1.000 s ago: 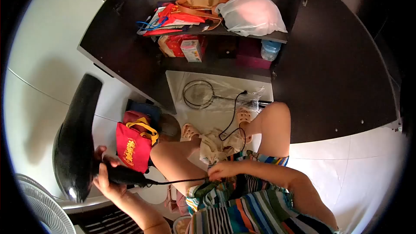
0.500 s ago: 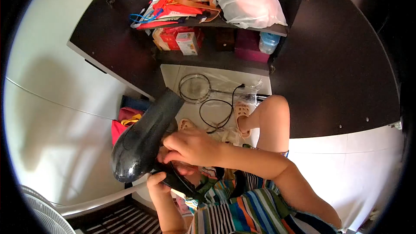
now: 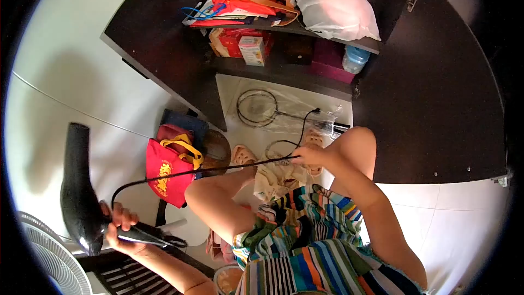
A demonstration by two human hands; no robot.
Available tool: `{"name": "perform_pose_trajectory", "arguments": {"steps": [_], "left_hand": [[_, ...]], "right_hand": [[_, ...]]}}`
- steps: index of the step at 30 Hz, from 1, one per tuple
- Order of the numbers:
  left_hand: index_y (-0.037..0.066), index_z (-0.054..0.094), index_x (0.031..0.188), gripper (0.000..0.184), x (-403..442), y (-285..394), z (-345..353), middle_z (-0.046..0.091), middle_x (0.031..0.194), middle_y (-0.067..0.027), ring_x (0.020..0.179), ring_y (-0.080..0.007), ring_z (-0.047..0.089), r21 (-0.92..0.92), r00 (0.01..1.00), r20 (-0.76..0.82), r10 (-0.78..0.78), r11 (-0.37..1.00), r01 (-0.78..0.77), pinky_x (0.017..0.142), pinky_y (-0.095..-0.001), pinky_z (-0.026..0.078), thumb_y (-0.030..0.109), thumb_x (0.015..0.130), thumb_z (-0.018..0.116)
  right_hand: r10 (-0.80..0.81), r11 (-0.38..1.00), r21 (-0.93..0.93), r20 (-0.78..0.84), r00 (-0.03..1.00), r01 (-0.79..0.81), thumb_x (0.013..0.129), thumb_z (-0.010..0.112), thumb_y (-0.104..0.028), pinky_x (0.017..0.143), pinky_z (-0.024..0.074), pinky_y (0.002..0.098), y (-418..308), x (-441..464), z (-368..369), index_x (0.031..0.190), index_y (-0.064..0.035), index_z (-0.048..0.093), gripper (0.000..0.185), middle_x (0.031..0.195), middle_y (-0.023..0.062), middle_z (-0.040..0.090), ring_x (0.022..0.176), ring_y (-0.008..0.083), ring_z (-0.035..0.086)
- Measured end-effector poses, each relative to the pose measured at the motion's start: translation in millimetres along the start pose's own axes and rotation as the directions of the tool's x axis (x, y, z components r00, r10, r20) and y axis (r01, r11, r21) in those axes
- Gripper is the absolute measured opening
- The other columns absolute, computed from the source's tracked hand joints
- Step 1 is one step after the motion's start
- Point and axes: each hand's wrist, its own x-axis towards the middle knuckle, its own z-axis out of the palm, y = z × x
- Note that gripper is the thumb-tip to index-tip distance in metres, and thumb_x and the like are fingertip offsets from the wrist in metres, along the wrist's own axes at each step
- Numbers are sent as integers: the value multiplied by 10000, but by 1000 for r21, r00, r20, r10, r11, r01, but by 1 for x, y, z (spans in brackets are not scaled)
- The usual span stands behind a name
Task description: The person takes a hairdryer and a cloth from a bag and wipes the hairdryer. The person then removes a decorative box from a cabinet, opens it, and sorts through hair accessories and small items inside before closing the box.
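A black hair dryer (image 3: 78, 188) is held out at the far left, its barrel pointing up. My left hand (image 3: 123, 231) is closed round its handle. A black power cord (image 3: 229, 166) curves from the dryer and runs across above my knees to my right hand (image 3: 310, 156), whose fingers are closed on it. Beyond that hand, the cord's loose end rises to a plug (image 3: 315, 111) near the badminton rackets (image 3: 257, 108), which lie on the floor in clear plastic. A small bundle of cord hangs by the lower end of the handle.
Ahead stands an open dark cabinet (image 3: 431, 98) with bags and boxes on its shelves. A red bag (image 3: 166, 169) with yellow handles sits left of my knee. At the lower left is a fan (image 3: 52, 257). A pale cloth bag (image 3: 278, 180) lies between my feet.
The hair dryer has moved left and away from my lap in my left hand. My right hand has left the dryer's handle and moved right, drawing the cord out in a long line.
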Motion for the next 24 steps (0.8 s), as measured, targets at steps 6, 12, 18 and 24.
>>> {"name": "perform_pose_trajectory", "arguments": {"steps": [6,12,18,24], "left_hand": [[5,377,1152,422,-26,16,-8,359,748,-34,615,-108,394,182,998,-56,34,983,-23,609,-280,407,66,761,525],[13,527,923,338,-31,-87,14,558,807,-101,676,-188,547,590,867,-494,61,756,283,624,-325,469,34,603,634],[26,515,1078,498,-29,-170,72,533,1056,-74,933,-196,506,451,918,-293,-266,809,378,837,-292,407,0,602,658],[37,529,1032,430,-14,-172,97,535,988,-54,917,-173,503,531,905,-346,-248,743,406,815,-275,405,-50,621,620]], "right_hand": [[490,843,514,-611,622,-159,737,554,-159,524,434,313,27,27,-36,778,-30,586,138,703,77,593,607,194,554],[297,316,916,-344,891,248,799,533,-189,545,393,252,-155,1,-69,971,-50,460,234,653,-31,405,574,83,423],[-46,115,943,-309,950,312,839,462,-59,674,387,201,-238,-11,-25,1014,-39,482,178,911,26,489,787,110,480],[-302,848,63,-759,577,527,683,637,-39,612,411,231,-222,-10,-44,833,-11,567,167,826,52,500,789,134,509]]}}
